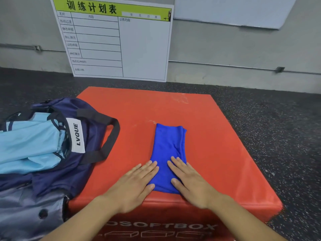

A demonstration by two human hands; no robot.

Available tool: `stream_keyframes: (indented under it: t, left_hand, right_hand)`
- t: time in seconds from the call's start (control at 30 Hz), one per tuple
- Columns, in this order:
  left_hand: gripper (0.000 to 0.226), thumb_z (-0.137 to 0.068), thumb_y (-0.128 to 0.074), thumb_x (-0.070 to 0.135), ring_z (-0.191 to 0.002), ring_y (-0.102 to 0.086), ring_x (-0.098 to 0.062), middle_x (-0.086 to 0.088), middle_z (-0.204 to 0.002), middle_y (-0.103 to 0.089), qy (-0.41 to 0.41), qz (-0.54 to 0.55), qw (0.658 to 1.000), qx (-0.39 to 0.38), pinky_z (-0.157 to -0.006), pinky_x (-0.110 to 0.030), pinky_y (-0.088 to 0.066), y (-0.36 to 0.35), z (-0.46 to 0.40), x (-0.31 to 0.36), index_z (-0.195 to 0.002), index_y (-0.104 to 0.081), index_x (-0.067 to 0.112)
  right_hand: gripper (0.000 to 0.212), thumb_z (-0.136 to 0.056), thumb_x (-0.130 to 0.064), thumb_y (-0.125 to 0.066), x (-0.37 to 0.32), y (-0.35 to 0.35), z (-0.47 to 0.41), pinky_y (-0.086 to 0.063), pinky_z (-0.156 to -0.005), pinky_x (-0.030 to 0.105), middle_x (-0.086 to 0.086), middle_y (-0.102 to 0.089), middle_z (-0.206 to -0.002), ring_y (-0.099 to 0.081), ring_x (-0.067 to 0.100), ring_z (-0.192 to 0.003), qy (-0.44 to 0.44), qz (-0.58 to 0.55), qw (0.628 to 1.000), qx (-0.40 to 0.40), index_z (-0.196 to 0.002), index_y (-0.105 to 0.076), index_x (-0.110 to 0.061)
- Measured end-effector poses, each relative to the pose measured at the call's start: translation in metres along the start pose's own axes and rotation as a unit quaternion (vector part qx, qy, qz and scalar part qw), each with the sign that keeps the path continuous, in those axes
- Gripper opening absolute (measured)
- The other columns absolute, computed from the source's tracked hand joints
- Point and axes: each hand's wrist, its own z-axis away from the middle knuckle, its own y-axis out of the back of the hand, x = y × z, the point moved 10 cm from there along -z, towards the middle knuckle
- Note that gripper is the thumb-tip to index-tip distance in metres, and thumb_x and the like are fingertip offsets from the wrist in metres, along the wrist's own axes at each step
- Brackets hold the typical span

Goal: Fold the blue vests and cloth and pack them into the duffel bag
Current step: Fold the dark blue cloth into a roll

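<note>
The navy fabric duffel bag (83,153) at nine o'clock holds light-blue vests (29,145); both hands' straight, nearly closed fingers (147,168) press a folded royal-blue cloth (169,145) on the red padded surface (217,145).

You're in a gym: speckled rubber floor (278,129), red soft plyo box (217,153) marked "SOFTBOX", training-schedule board (121,42) leaning on the grey wall (243,47).

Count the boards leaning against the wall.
2: the training-schedule board with a green header stands on the floor behind the red soft box; a plain white board is higher to its right, partly cropped.
</note>
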Motion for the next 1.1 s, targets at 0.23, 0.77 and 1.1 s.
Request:
stream_keyframes:
  t: [0.23,0.77,1.1]
  left_hand:
    - [0.061,-0.108,-0.02,0.051,-0.147,0.021,0.008,0.017,-0.165,0.016,-0.024,-0.008,0.999,-0.029,-0.122,-0.024,0.009,0.002,0.055,0.011,-0.161,0.003,0.031]
    - [0.057,-0.108,-0.028,0.05,-0.155,0.002,-0.005,0.016,-0.168,-0.002,-0.033,-0.085,0.995,0.031,-0.123,-0.03,-0.003,0.006,0.102,-0.008,-0.161,-0.013,0.037]
    - [0.07,-0.097,-0.054,0.047,-0.152,-0.003,0.004,0.025,-0.165,-0.011,-0.021,0.116,0.989,0.092,-0.124,-0.022,-0.009,0.027,0.058,-0.004,-0.159,-0.022,0.036]
  right_hand:
    - [0.05,-0.11,-0.041,-0.034,-0.01,0.005,0.061,-0.001,-0.126,0.023,-0.019,-0.003,-0.169,0.007,-0.006,-0.152,0.075,0.017,0.996,-0.041,-0.159,-0.022,-0.043]
    - [0.039,-0.105,-0.037,-0.047,-0.03,-0.006,0.097,-0.009,-0.126,0.036,-0.017,0.002,-0.17,0.003,0.007,-0.157,0.156,0.165,0.974,0.003,-0.143,-0.051,-0.045]
    - [0.027,-0.1,-0.018,-0.065,-0.026,0.035,0.066,-0.031,-0.12,0.028,-0.025,-0.065,-0.131,-0.048,-0.002,-0.137,0.069,-0.175,0.975,0.114,-0.121,-0.073,-0.033]
